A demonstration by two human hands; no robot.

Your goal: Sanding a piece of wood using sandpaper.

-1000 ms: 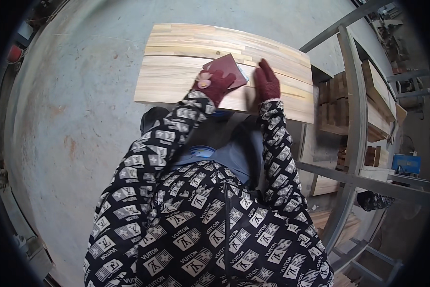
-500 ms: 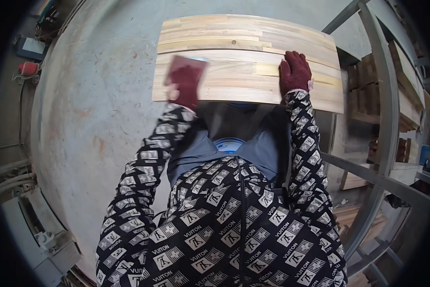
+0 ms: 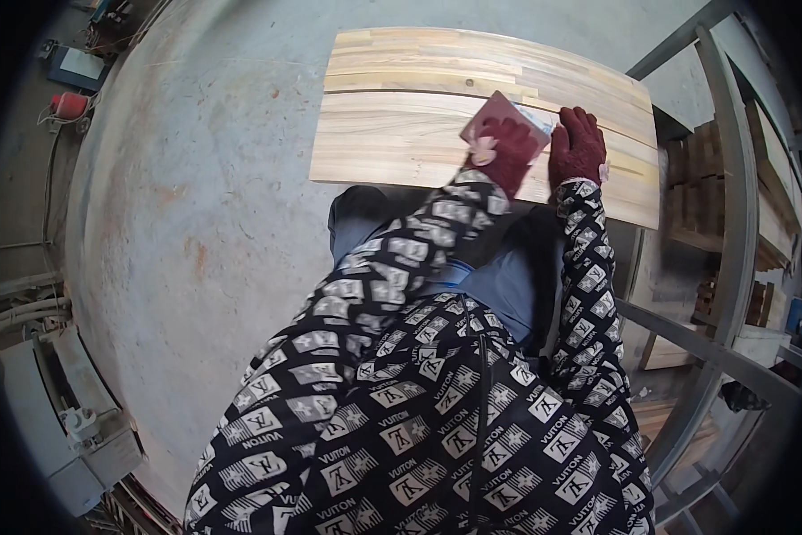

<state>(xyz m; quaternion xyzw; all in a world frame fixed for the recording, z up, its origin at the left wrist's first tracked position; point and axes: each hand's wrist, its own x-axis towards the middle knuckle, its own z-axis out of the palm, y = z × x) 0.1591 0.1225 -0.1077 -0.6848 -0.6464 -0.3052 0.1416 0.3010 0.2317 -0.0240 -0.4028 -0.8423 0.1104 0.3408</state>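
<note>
Two pale finger-jointed wood panels lie edge to edge before me: a near panel point(image 3: 383, 143) and a far panel point(image 3: 410, 61), with a dark seam between them. My left hand point(image 3: 508, 153), in a dark red knitted glove, presses a reddish-brown sheet of sandpaper point(image 3: 497, 109) onto the near panel. Part of the sheet is hidden under my fingers, and a pale bluish edge shows at its right. Just to the right, my gloved right hand point(image 3: 579, 150) rests flat on the wood, fingers stretched forward and holding nothing.
A grey metal frame point(image 3: 727, 205) rises on the right, with stacked wood pieces point(image 3: 694, 183) behind it. Worn grey concrete floor point(image 3: 205, 178) spreads to the left. Grey machinery point(image 3: 75, 419) stands at the lower left, and a red device point(image 3: 68, 106) is at the upper left.
My left hand has swept the sandpaper rightward across the near panel, from its left end to beside my right hand. The right hand stays on the panel; the whole view has shifted slightly.
</note>
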